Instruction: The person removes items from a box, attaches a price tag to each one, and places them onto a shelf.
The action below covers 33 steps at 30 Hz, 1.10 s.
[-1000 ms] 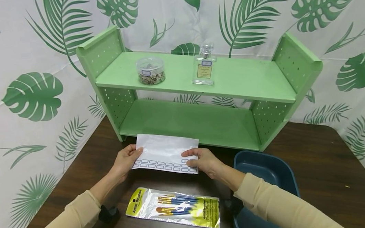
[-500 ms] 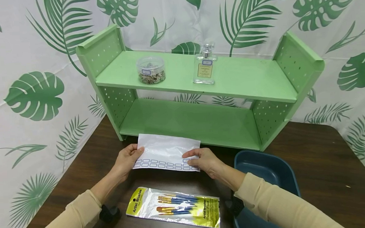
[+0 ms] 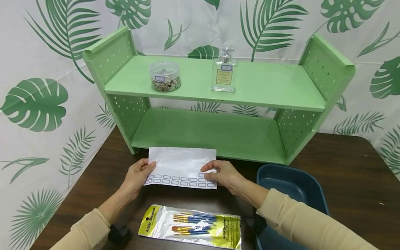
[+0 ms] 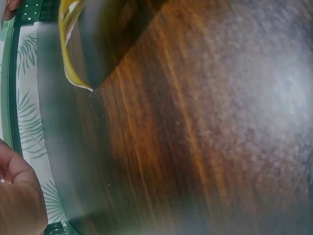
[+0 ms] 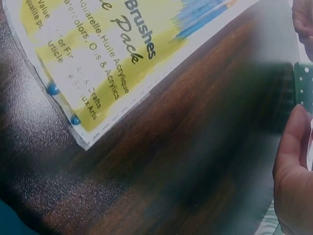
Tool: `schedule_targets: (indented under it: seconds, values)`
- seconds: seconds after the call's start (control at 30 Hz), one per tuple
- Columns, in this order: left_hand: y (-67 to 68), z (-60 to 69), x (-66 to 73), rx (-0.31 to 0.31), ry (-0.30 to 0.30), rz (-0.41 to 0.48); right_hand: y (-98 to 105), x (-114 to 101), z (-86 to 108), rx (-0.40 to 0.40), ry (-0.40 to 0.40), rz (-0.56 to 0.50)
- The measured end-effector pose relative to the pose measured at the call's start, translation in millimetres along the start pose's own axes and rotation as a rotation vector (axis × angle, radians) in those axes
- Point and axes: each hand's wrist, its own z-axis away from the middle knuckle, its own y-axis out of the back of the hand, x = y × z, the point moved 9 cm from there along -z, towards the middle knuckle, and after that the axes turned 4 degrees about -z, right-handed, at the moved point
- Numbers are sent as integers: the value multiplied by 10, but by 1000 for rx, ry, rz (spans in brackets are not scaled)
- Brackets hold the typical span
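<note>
A white sticker sheet (image 3: pixel 178 162), with rows of blue-outlined labels along its lower part, is held up in front of the green shelf. My left hand (image 3: pixel 137 177) pinches its left edge between thumb and fingers. At the right end, my right hand (image 3: pixel 226 176) pinches the sheet by the labels, index finger bent above the thumb. Whether a label is lifting there is too small to tell. Below lies a clear and yellow pack of artist brushes (image 3: pixel 190 227), flat on the table. The right wrist view shows the printed end of this pack (image 5: pixel 88 58) and part of my right hand (image 5: pixel 293 181).
The green two-tier shelf (image 3: pixel 259 91) stands behind the hands. On its upper tier are a round clear jar (image 3: pixel 165 77) of small pieces and a glass perfume bottle (image 3: pixel 223 74), both bearing blue-outlined labels. A dark blue bin (image 3: pixel 291 186) sits at the right, partly under my right forearm.
My right fingertips have shifted very slightly at the sheet's right end. Otherwise both hands and the sheet stay almost where they were.
</note>
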Motion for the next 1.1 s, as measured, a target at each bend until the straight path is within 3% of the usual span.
schedule_targets:
  seconds: [0.17, 0.53, 0.9, 1.1]
  values:
    - [6, -15, -27, 11, 12, -7, 0, -6, -5, 1, 14, 52]
    - [2, -25, -27, 15, 12, -17, -9, 6, 14, 1, -4, 31]
    - [23, -32, -70, 12, 13, -29, 29, 45, 66, -25, -60, -163]
    - [12, -17, -34, 20, -14, -57, 108, 73, 85, 22, -101, -229]
